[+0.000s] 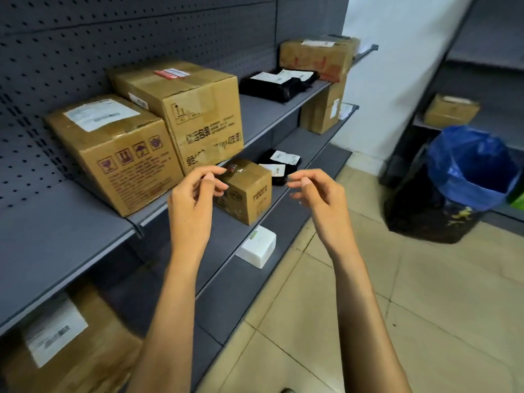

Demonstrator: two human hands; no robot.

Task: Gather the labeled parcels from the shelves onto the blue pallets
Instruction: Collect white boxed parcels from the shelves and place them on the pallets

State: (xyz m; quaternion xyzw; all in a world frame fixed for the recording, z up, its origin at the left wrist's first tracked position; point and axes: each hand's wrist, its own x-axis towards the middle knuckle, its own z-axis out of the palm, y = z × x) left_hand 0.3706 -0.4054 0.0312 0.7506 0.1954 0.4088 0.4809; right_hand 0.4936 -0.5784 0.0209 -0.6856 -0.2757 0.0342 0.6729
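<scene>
Both hands empty, left hand (pixel 192 191) and right hand (pixel 317 194) loosely curled before the small brown parcel (pixel 246 191) near the lower shelf (pixel 226 279) front edge; best taken by opposite sides, lifted level, clear of the black bags (pixel 280 163) behind.

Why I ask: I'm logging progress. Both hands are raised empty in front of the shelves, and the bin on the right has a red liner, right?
Not quite: the bin's liner is blue, not red, as the head view shows. The rest stands: the left hand and right hand are raised empty before the shelves.
</scene>
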